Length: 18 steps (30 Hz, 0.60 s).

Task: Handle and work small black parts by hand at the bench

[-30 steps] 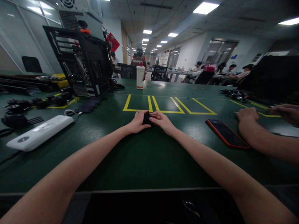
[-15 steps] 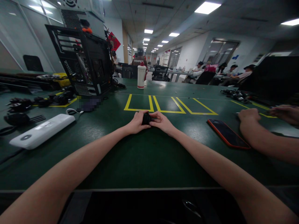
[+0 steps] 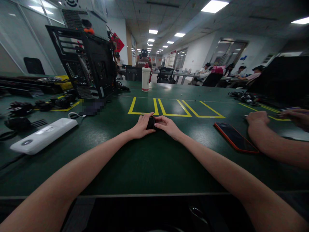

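A small black object point(image 3: 151, 122), too dark to name, is held low over the green table point(image 3: 135, 167) in the middle of the view. My left hand point(image 3: 140, 127) is closed around its left side, thumb below and fingers above. From the right, the bent fingertips and thumb of my right hand point(image 3: 168, 127) pinch its other side. Much of the object is hidden behind my fingers. Just beyond my hands, yellow tape outlines point(image 3: 172, 115) mark the tabletop.
A white power strip point(image 3: 44, 135) and black cables point(image 3: 20, 122) lie left, before a black computer case point(image 3: 96, 64). A white bottle point(image 3: 145, 79) stands behind. At right are an orange-edged phone point(image 3: 236, 138) and a co-worker's hands point(image 3: 258, 119), with a thin tool between them.
My fingers have shifted slightly around the black object, which stays in the same place between both hands. At right, the co-worker's far hand has moved a little to the right.
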Available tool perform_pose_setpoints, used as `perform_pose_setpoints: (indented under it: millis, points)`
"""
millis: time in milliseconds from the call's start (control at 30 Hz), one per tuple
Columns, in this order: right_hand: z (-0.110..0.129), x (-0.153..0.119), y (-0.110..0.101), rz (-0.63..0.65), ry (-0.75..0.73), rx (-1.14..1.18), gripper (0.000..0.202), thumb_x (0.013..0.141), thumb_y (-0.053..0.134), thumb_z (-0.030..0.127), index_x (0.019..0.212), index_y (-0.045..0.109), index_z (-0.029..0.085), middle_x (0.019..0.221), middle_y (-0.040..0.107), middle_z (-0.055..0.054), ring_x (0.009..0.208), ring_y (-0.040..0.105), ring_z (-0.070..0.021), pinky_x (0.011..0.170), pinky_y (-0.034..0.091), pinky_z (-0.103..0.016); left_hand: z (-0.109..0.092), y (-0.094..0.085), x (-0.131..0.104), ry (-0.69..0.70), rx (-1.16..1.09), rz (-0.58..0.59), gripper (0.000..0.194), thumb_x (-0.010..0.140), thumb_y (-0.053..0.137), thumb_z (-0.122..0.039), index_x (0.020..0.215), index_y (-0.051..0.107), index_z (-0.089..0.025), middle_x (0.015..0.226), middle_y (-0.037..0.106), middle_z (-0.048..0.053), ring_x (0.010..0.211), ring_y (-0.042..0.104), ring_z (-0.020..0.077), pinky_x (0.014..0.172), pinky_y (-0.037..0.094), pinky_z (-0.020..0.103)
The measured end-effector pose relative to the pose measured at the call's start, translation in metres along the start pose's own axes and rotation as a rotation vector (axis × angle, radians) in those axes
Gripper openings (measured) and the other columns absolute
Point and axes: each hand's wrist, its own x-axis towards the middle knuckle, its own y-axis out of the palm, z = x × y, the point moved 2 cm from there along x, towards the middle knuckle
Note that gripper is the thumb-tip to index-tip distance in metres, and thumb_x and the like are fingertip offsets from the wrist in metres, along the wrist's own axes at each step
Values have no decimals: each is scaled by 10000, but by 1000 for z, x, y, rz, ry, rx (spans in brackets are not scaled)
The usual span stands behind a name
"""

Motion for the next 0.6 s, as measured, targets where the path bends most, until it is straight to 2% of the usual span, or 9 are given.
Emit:
perform_pose_setpoints:
  millis: [100, 333, 600]
  points:
    - [2, -1, 1, 9, -20, 36, 322, 636, 666, 223, 936, 548, 210, 1025, 576, -20, 953, 563, -162, 905, 423, -370, -1, -1, 0, 7, -4, 1, 647, 731, 569, -333, 1265, 239, -173, 1231, 376, 129, 1117, 361, 281, 941, 291, 446]
    - [5, -2, 3, -64, -27, -6, 236, 668, 642, 261, 882, 563, 196, 955, 587, -21, 898, 576, -151, 884, 430, -361, -5, -4, -1, 20, 1, -8, 622, 727, 576, -339, 1237, 274, -153, 1202, 391, 133, 1077, 378, 273, 920, 312, 431]
    - [4, -2, 3, -40, 57, 28, 344, 653, 649, 224, 982, 555, 198, 1027, 594, -44, 942, 585, -185, 903, 419, -406, -4, -4, -1, 9, 1, -3, 625, 724, 584, -327, 1235, 265, -159, 1192, 394, 134, 1082, 378, 277, 922, 311, 439]
